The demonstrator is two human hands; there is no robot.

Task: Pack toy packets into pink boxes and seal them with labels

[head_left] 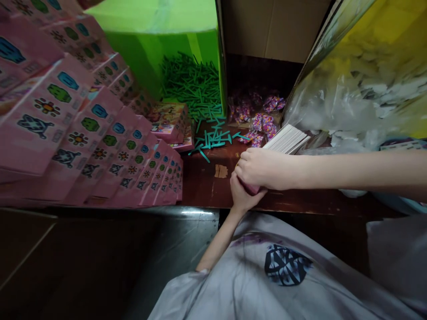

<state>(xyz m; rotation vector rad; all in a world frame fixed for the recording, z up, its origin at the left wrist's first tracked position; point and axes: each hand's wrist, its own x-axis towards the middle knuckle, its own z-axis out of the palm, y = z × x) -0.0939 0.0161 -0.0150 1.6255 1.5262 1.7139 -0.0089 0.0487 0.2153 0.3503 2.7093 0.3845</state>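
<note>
Both my hands meet at the front edge of a dark wooden table (207, 186). My left hand (242, 195) comes up from below and grips the underside of a small pink box (252, 189), mostly hidden. My right hand (262, 168) reaches in from the right and closes over the top of the same box. Just behind my right hand leans a thick stack of white cards (287, 139).
Rows of pink printed boxes (100, 146) are stacked on the left. A green bin (160, 49) spills teal sticks (213, 135). Small bags of pink beads (263, 120) lie behind them. A clear bag of white pieces (360, 89) fills the right.
</note>
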